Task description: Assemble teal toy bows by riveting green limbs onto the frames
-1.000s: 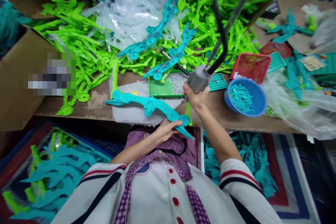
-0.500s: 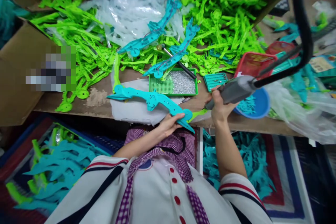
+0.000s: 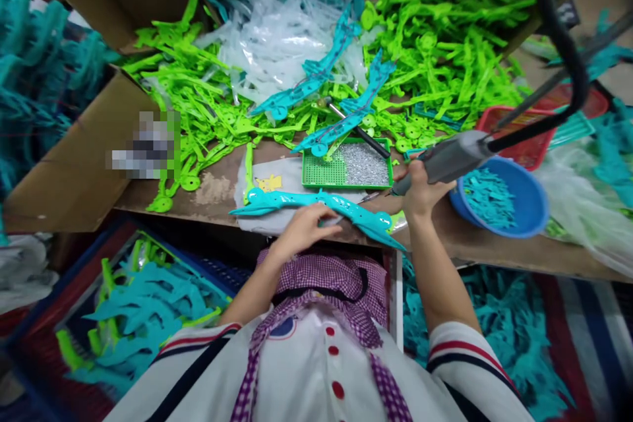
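Observation:
A turquoise bow-shaped plastic part (image 3: 346, 206) lies across the front of the bench on a white cloth (image 3: 291, 171), its right tip past the bench edge. My left hand (image 3: 307, 231) is at its middle, fingers curled on the near edge, thumb below. A green curved piece (image 3: 248, 171) shows at the part's left end. My right hand (image 3: 419, 194) is wrapped round a grey electric screwdriver (image 3: 452, 157), whose tip points down-left, above the part's right end. Between the hands and the piles is a green tray (image 3: 324, 168) with small silver screws (image 3: 366, 165).
Piles of green plastic pieces (image 3: 445, 66) and clear bags (image 3: 281, 33) cover the back. A hammer-like tool (image 3: 361, 132) leans on the tray. A blue bowl (image 3: 537, 211) of small turquoise parts stands right. Cardboard (image 3: 74, 158) is left; a crate (image 3: 39, 316) of turquoise pieces sits below.
My left hand has moved from the bow-shaped part's right end to its middle, and the part has rolled or tilted. My right hand still grips the screwdriver. The view has shifted slightly left.

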The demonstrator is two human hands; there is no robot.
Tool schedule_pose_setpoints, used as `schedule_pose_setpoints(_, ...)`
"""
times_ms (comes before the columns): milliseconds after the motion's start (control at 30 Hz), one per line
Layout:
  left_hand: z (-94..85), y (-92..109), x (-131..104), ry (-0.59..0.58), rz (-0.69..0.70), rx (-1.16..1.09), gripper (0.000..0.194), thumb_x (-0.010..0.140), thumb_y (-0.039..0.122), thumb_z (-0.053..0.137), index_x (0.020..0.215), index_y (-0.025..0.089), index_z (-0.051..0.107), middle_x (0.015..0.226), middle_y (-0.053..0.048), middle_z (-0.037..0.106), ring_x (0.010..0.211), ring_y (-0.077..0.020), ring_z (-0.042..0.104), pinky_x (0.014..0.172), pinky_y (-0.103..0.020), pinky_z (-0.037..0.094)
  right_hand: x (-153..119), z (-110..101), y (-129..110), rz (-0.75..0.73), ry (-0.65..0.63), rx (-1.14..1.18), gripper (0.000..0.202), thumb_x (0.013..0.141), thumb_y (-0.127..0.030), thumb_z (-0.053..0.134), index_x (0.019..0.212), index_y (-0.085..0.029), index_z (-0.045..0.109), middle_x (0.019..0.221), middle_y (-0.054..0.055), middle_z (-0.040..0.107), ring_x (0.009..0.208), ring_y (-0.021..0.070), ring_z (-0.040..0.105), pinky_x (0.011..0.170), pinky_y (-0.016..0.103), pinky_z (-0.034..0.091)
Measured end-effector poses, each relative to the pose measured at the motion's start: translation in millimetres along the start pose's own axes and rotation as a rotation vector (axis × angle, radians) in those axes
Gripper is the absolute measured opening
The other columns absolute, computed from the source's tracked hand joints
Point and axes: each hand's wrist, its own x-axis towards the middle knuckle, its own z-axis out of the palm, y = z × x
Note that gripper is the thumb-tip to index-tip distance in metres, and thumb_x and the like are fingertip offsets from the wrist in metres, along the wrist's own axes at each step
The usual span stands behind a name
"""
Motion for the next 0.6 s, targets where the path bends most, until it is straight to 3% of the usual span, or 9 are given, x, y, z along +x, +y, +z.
schedule_pose_setpoints(133, -45.6, -16.3, 39.6, 0.134, -0.036, 0.274, 0.019, 0.081, 0.030, 0.079, 0.092, 0.020, 0.068, 0.095, -0.005, 0.070, 0.090, -0.0221, 0.064, 0.083, -0.036, 0.049, 0.3, 35.5, 5.4, -0.009, -0.098, 0.072, 0.043, 0.082, -0.067, 0.061, 0.087, -0.025, 0.061, 0.057, -0.006, 0.050, 0.045, 0.0122, 0.055, 0.049, 0.029, 0.049)
schedule_pose_setpoints(233, -56.6, -30.7, 49.1, 0.199, -0.045, 0.312, 0.020, 0.084, 0.032, 0.076, 0.097, 0.019, 0.066, 0.098, -0.006, 0.068, 0.093, -0.0230, 0.063, 0.086, -0.037, 0.049, 8.9, 74.4, 17.6, 0.046, -0.177, 0.072, 0.052, 0.080, -0.075, 0.056, 0.088, -0.024, 0.060, 0.058, -0.005, 0.051, 0.047, 0.0136, 0.057, 0.048, 0.030, 0.048)
schedule_pose_setpoints(400, -49.2, -64.0, 16.8, 0.128, 0.038, 0.329, 0.037, 0.081, 0.035, 0.079, 0.112, 0.021, 0.063, 0.115, -0.008, 0.062, 0.111, -0.0279, 0.059, 0.098, -0.040, 0.047, 21.7, 119.2, 41.1, 0.053, -0.186, 0.026, 0.063, 0.073, -0.085, 0.052, 0.083, -0.023, 0.062, 0.055, -0.003, 0.051, 0.050, 0.0181, 0.061, 0.049, 0.036, 0.052)
schedule_pose_setpoints(500, -48.4, -80.1, -2.8, 0.104, 0.030, 0.345, 0.039, 0.082, 0.030, 0.078, 0.116, 0.023, 0.062, 0.116, -0.008, 0.061, 0.112, -0.0289, 0.057, 0.100, -0.043, 0.046, 26.4, 127.7, 49.3, 0.044, -0.194, -0.004, 0.064, 0.075, -0.085, 0.050, 0.086, -0.023, 0.063, 0.056, -0.002, 0.050, 0.053, 0.0192, 0.062, 0.052, 0.038, 0.054)
schedule_pose_setpoints(600, -55.1, -79.0, -6.8, 0.061, 0.072, 0.321, 0.036, 0.087, 0.033, 0.073, 0.119, 0.024, 0.061, 0.115, -0.008, 0.062, 0.111, -0.0286, 0.058, 0.098, -0.042, 0.047, 31.3, 127.6, 51.7, 0.044, -0.210, -0.055, 0.064, 0.077, -0.085, 0.046, 0.088, -0.023, 0.062, 0.056, -0.003, 0.050, 0.051, 0.0178, 0.061, 0.051, 0.037, 0.053)
